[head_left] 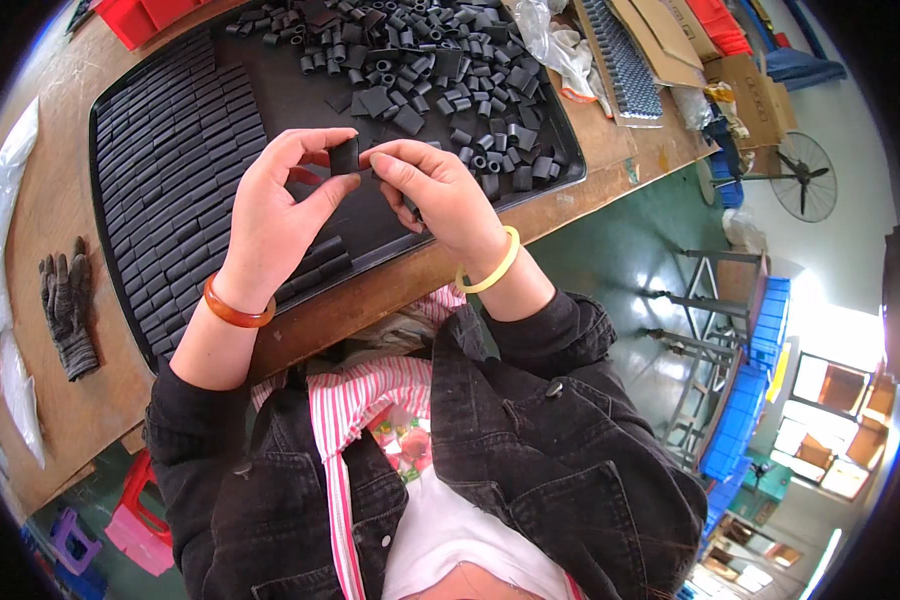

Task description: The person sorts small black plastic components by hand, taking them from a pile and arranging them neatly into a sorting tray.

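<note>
Tubes [490, 155], short, matte and black, lie loose across the rimmed tray [378, 228] from tight brick-like rows [170, 170], a bare strip [282, 98] between, and above the tray the left hand [282, 200] pinches one flat black piece [344, 157], the right hand [435, 192] curled close at its edge, its hold unclear.

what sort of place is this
Probably a factory or workshop: a tray full of small, similar black parts sits on the bench, blue crates stand at the right, and there is a large fan beyond the bench.
</note>
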Tool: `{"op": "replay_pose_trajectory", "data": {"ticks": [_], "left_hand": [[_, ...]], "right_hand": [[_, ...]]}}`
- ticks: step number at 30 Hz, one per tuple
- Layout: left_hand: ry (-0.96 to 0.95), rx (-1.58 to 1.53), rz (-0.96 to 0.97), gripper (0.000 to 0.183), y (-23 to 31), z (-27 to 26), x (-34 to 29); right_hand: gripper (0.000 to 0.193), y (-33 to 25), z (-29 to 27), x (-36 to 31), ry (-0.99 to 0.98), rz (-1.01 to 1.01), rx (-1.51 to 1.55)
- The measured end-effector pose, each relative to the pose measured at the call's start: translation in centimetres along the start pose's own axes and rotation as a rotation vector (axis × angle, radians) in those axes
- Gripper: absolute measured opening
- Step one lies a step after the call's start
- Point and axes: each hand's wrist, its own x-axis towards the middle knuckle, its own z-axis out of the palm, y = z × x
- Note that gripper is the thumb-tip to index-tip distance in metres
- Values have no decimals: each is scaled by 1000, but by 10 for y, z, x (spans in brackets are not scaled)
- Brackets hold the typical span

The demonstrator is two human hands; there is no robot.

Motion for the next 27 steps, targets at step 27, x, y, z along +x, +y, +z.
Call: {"op": "replay_pose_trajectory", "data": {"ticks": [27], "left_hand": [[-35, 70, 67, 34, 5, -1, 1]], "right_hand": [[19, -4, 3, 0, 57, -52, -103]]}}
